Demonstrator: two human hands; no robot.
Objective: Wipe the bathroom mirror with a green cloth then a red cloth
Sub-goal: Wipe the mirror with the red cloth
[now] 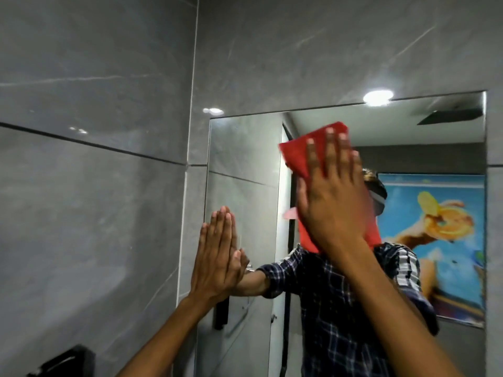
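The bathroom mirror hangs on a grey tiled wall and fills the right half of the view. My right hand presses a red cloth flat against the glass in the mirror's upper middle, fingers spread over it. The cloth shows above and below the hand. My left hand rests flat on the mirror's left edge, fingers together, holding nothing. The green cloth is not in view. The mirror reflects a person in a checked shirt.
Grey marble tiles cover the wall to the left of the mirror. A black fixture sits low on the left wall. A colourful poster is reflected at the mirror's right.
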